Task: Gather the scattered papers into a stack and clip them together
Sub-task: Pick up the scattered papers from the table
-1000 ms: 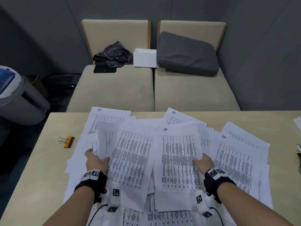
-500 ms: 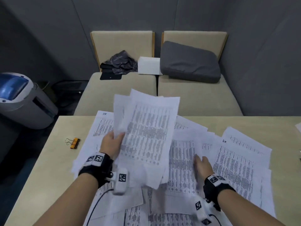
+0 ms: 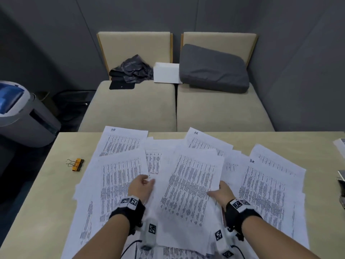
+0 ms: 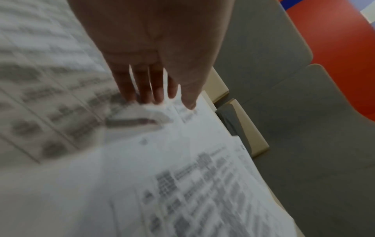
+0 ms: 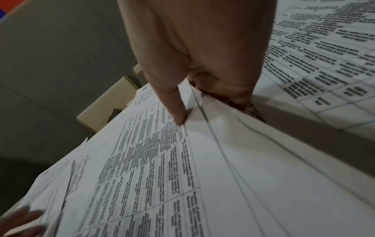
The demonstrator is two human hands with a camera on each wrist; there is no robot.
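Beige bench point(image 3: 46, 193) carries scattered papers point(image 3: 268, 187) mid-frame; right hand point(image 3: 221, 193) pinches a sheaf point(image 3: 190, 186), left hand point(image 3: 141, 187) seemingly flat, fingers straight on sheets. Binder clip point(image 3: 77, 164) lies left, apart.

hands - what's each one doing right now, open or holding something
Left hand: open, fingers straight, resting on the papers.
Right hand: pinching the edge of the middle bundle of sheets, thumb on top.
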